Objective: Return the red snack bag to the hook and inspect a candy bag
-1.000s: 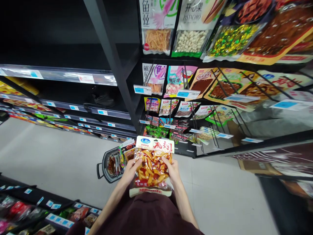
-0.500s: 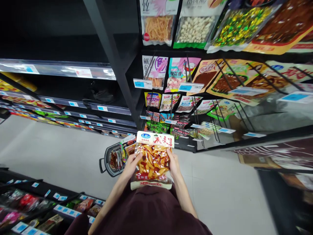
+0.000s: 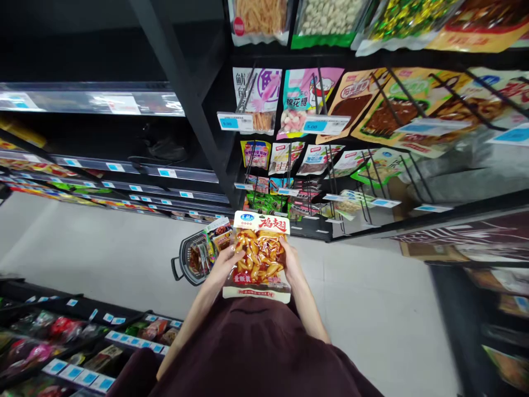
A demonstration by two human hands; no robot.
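Snack packet point(image 3: 259, 258): glossy plastic film, crinkled, as I see it.
Basket point(image 3: 184, 270): matt plastic.
Shelf frame point(image 3: 178, 82): matt metal.
Floor point(image 3: 103, 259): smooth tile, faint sheen.
Garment point(image 3: 248, 353): matt cloth.

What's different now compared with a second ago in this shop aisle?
The snack packet looks slightly smaller and higher in view, and the shelves have slid upward: mostly the head tipping down. Nothing taken or let go: left hand and right hand still grip the packet's sides; the basket still sits on the floor beside it.
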